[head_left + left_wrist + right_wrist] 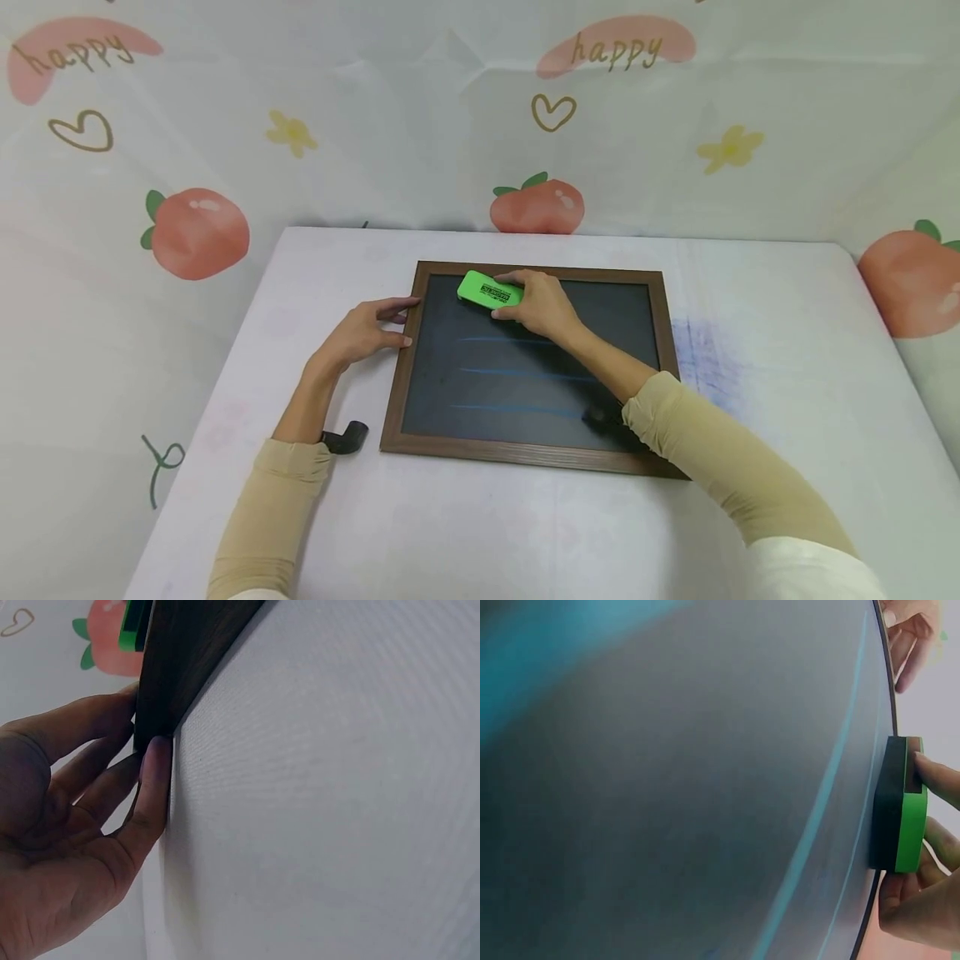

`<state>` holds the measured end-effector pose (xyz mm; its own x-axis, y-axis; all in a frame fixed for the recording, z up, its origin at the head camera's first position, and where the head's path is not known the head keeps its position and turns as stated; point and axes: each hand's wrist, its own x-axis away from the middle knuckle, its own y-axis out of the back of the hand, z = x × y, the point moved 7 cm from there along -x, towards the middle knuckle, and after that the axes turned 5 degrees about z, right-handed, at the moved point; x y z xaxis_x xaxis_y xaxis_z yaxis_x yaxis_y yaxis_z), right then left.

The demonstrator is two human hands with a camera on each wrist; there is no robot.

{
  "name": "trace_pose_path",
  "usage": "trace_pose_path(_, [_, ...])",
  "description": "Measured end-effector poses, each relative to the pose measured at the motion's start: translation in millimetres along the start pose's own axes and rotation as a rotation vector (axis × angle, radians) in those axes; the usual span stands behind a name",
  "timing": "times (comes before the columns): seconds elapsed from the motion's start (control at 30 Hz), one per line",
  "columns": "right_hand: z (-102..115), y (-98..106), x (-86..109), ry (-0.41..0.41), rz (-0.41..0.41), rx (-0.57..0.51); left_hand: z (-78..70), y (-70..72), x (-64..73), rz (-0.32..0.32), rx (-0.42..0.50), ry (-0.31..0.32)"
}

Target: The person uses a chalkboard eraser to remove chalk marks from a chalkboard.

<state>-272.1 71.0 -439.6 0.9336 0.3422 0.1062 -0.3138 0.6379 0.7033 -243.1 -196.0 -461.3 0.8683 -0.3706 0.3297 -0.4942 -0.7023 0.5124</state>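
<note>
A framed blackboard (532,454) lies on the white table, its dark surface crossed by three blue lines (510,372). My right hand (546,307) pinches a green board eraser (478,289) between thumb and fingers near the board's upper edge. In the right wrist view, the black pad of the eraser (889,814) faces the board. My left hand (356,333) touches the left side of the brown frame with its thumb and fingertips. The left wrist view has the fingers (154,784) extended against the frame's outer edge (184,660), one of them low by the tabletop.
A blue smudge (705,358) marks the white tabletop (480,533) to the right of the board. Behind the table hangs a white cloth (420,108) printed with peaches, hearts and flowers. A black wrist camera (347,438) sits by the left sleeve.
</note>
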Motion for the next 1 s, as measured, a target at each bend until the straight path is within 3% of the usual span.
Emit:
trace_pose_path(0.37, [21,-15,-5.1,0.056,0.084,0.067,-1.7,-1.5,-2.0,0.002,-0.008,-0.008])
trace_pose_path(0.73, [25,-14,-7.0,0.08,0.078,0.1,0.6,-2.5,-2.3,0.001,0.003,-0.001])
trace_pose_path(1.0, [27,-9,-7.4,0.039,0.055,0.123,3.0,0.0,-1.6,0.001,0.003,0.007])
